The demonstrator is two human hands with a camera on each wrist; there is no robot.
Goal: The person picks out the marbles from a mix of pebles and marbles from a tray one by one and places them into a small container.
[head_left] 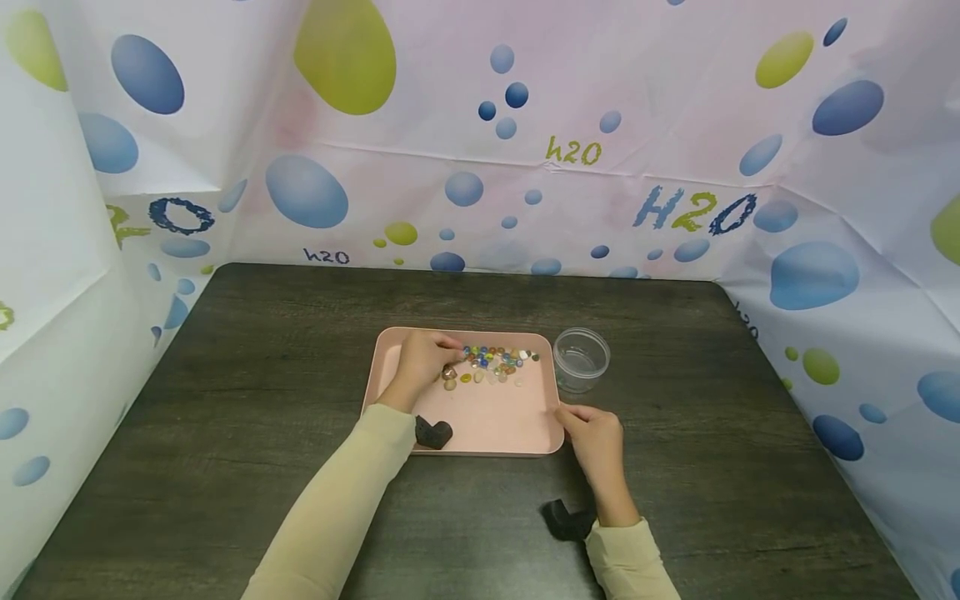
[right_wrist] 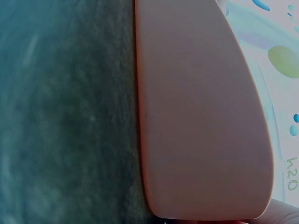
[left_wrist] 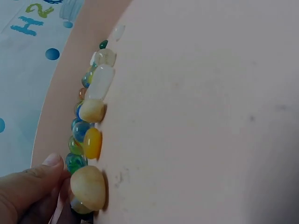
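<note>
In the head view, a pink tray (head_left: pixel 495 425) lies on the table with glass marbles (head_left: pixel 483 362) and smooth pebbles (head_left: pixel 450 384) bunched toward its far side. My left hand (head_left: pixel 424 363) reaches over the tray's left part, fingertips at the left end of the marbles. The left wrist view has the thumb of that hand (left_wrist: pixel 28 189) right beside a green marble (left_wrist: pixel 76 162) and a large cream pebble (left_wrist: pixel 88 187); I cannot tell whether the partly hidden fingers grip a marble. My right hand (head_left: pixel 596 437) pinches the tray's right edge near its front corner.
A clear round tub (head_left: pixel 581 359) stands just beyond the tray's right edge. Black bands (head_left: pixel 433 433) are at both wrists, the left one over the tray's near edge. A sheet printed with bubbles (head_left: pixel 465 189) hangs behind the dark wooden table (head_left: pixel 262 375).
</note>
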